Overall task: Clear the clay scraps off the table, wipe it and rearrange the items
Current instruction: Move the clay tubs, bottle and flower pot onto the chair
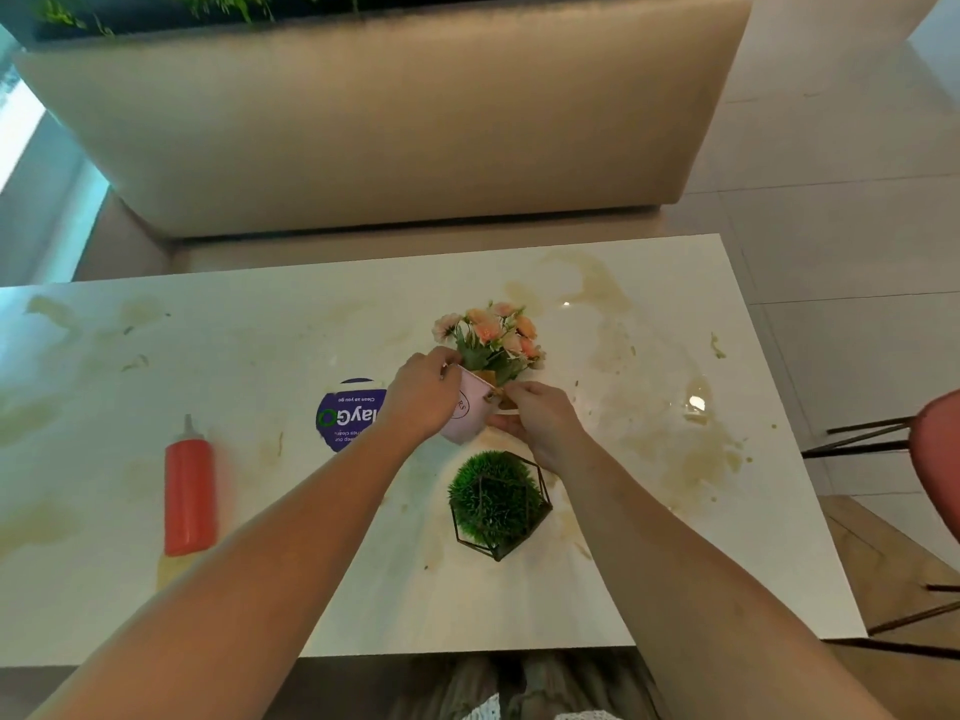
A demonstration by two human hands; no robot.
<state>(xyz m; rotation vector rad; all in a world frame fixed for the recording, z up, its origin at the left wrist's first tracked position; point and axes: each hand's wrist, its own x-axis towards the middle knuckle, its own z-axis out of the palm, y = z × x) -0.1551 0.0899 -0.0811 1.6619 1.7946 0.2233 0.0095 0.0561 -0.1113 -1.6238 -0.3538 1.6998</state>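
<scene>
Left grip (426, 402) curled round the left wall of the pink flower pot (467, 413), which is at the middle of the counter (260, 330), long axis tipped away from the person, blooms on the far side. Right grip (540, 423) pinches the pot's right rim; both equally near. Green ball plant (496, 504) stands just on the person's side of the pot, likely crowding any pull that way.

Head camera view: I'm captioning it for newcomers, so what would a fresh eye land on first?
First, the pink flower pot with peach blooms at the table's middle, held by the left hand and the right hand. Next, the green ball plant in a black wire frame just nearer the person, and the red squeeze bottle far to the left. Brownish smears mark the white table.
</scene>
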